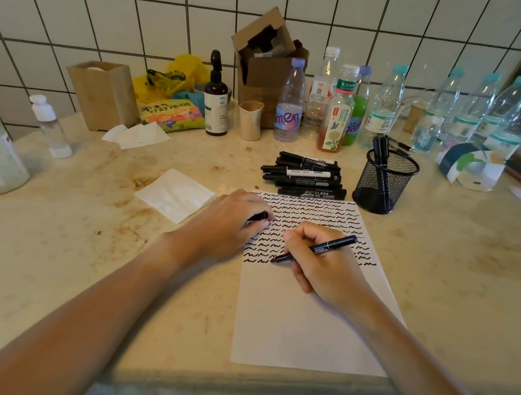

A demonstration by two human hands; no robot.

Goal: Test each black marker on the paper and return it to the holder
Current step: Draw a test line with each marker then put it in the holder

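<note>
Black marker gripped, tip on paper, holder beyond

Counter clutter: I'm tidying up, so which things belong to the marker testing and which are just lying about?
In use: marker in right hand; cap in left hand; paper; marker pile; mesh holder.

Lying about: bottles, cardboard box, tissues, spray bottle, snack packet.

Wall: I see white square tiles with dark grout.
Tabletop: beige, stained stone tabletop.
Light: soft, even.
</note>
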